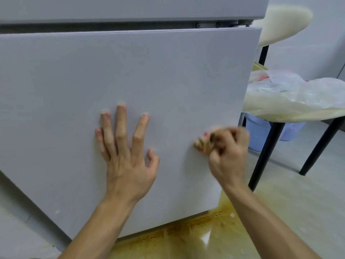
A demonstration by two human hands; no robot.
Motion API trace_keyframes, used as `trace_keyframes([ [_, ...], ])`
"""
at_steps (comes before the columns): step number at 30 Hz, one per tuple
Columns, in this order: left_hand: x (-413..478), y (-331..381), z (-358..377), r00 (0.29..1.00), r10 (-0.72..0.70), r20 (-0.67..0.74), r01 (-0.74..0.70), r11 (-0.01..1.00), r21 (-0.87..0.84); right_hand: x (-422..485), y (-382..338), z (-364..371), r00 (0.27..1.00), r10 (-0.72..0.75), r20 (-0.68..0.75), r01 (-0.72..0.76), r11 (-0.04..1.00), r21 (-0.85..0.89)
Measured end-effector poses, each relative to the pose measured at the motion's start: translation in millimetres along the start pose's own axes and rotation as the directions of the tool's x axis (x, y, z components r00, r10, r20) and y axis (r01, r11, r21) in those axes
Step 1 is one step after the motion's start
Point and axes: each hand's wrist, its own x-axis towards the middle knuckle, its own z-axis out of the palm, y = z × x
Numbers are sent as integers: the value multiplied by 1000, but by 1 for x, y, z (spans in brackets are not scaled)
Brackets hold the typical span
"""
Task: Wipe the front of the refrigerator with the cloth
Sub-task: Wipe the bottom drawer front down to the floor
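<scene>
The refrigerator's pale grey lower door [130, 75] fills most of the head view. My left hand [125, 152] presses flat against it with fingers spread, low at the middle. My right hand [227, 148] is blurred and grips a small bunched tan cloth [202, 143] against the door near its right edge. Only a little of the cloth shows past my fingers.
A cream stool [298, 111] with black legs stands right of the refrigerator, with crumpled plastic bags [283, 85] on its seat. A lilac basket [261, 131] sits on the floor beneath it. Brown stains [186, 238] mark the floor below the door. A second cream seat [280, 21] shows above.
</scene>
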Motion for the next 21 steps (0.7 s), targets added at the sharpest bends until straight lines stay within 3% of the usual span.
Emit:
trace_keyframes([
  [4,-1,-3,0,1000,12,1,-12,1000,5,87,-52,-11,957,-88,-277,128,983,130],
  [9,-1,-5,2,1000,19,-12,-19,1000,11,114,-69,0,909,-213,-358,250,966,61],
  [12,-2,-8,4,999,35,-22,-35,999,14,45,-43,23,922,-312,-232,326,945,24],
  [15,-3,-10,5,999,45,-25,-45,999,16,-53,6,33,924,-380,50,383,920,-84],
  [19,-2,-11,2,999,48,-18,-48,999,9,-139,63,16,819,-271,506,397,904,-159],
  [21,-3,-13,1,998,61,-13,-61,998,10,-140,68,7,802,-198,564,333,931,-147],
])
